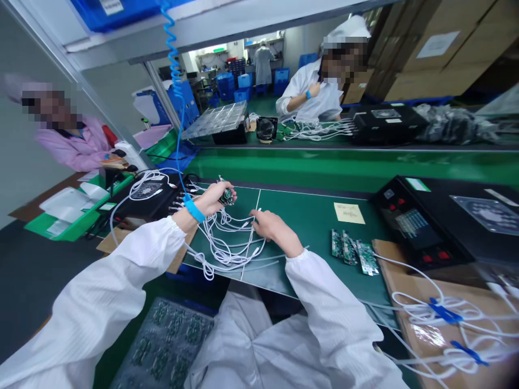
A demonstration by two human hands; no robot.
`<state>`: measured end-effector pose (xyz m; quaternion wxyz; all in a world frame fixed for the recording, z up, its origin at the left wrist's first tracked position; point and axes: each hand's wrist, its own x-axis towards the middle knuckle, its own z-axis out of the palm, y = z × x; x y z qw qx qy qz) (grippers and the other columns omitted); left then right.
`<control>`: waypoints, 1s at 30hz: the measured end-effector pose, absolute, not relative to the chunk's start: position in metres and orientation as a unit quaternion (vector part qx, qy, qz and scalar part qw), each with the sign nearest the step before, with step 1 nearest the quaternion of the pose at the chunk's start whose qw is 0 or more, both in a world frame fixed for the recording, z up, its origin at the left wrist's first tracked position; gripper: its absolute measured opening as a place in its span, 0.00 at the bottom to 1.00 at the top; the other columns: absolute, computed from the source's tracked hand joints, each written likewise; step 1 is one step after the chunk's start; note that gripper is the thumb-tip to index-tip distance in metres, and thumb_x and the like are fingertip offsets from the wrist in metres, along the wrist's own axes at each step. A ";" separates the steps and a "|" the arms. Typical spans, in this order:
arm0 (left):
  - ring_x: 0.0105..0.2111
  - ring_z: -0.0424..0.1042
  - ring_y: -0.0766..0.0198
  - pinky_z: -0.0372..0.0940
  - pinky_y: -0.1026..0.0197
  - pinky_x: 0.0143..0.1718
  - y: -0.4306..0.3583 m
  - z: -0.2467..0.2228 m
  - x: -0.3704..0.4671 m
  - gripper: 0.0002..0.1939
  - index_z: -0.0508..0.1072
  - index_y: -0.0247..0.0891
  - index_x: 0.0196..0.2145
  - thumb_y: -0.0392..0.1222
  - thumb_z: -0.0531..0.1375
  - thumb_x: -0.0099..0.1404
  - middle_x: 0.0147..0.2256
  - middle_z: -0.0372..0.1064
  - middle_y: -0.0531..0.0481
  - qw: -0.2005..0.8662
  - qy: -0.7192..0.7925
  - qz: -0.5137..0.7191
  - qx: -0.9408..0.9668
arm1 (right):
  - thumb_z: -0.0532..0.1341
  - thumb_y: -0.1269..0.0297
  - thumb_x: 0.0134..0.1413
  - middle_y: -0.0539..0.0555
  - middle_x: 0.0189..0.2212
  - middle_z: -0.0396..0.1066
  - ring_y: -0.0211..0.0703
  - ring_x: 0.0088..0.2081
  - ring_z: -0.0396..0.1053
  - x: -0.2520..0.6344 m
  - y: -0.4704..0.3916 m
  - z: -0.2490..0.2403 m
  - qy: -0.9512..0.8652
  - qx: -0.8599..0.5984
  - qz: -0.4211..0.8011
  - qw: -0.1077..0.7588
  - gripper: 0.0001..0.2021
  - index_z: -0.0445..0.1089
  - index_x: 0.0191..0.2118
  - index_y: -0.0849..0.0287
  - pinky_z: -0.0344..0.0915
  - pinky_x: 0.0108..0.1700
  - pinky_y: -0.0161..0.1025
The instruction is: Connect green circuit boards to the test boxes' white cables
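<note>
My left hand (213,199), with a blue wrist strap, is closed around green circuit boards (227,199) above the back of the green bench mat. How many boards it holds is partly hidden by the fingers. To its right, my right hand (271,226) is low over the mat, fingers curled and pinching at a white cable (248,219). Loops of white cables (221,248) with small plugs lie tangled below and between both hands. They run toward a black box (152,197) with a fan grille at the left, where several plugs sit along its side.
Several circuit boards (349,248) lie on the mat at right, below a yellow note (349,213). A black tester (430,227) and cables bundled with blue ties (444,312) occupy the right end. A tray of boards (162,340) is below the bench edge. Co-workers sit opposite and at left.
</note>
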<state>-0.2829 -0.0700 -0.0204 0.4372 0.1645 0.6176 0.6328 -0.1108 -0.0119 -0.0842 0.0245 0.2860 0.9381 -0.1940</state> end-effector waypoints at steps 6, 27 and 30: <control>0.21 0.66 0.67 0.65 0.65 0.25 -0.050 -0.029 -0.284 0.08 0.68 0.33 0.26 0.25 0.61 0.58 0.20 0.66 0.49 0.419 0.649 0.612 0.170 | 0.59 0.69 0.66 0.65 0.52 0.76 0.53 0.54 0.74 -0.114 -0.009 -0.082 0.944 0.267 -0.186 0.056 0.21 0.69 0.63 0.58 0.66 0.50 0.41; 0.25 0.72 0.64 0.66 0.63 0.28 -0.035 -0.041 -0.291 0.14 0.74 0.29 0.24 0.29 0.76 0.44 0.24 0.73 0.48 0.440 0.660 0.565 0.227 | 0.54 0.57 0.69 0.58 0.42 0.79 0.46 0.42 0.79 -0.160 0.004 -0.148 0.660 0.247 -0.545 -0.455 0.12 0.70 0.47 0.57 0.73 0.48 0.43; 0.26 0.73 0.65 0.68 0.64 0.30 -0.035 -0.042 -0.294 0.13 0.75 0.30 0.24 0.31 0.75 0.46 0.26 0.74 0.47 0.455 0.655 0.557 0.231 | 0.61 0.51 0.62 0.54 0.37 0.80 0.46 0.36 0.80 -0.164 0.002 -0.157 0.551 0.228 -0.642 -0.482 0.19 0.60 0.52 0.55 0.74 0.42 0.42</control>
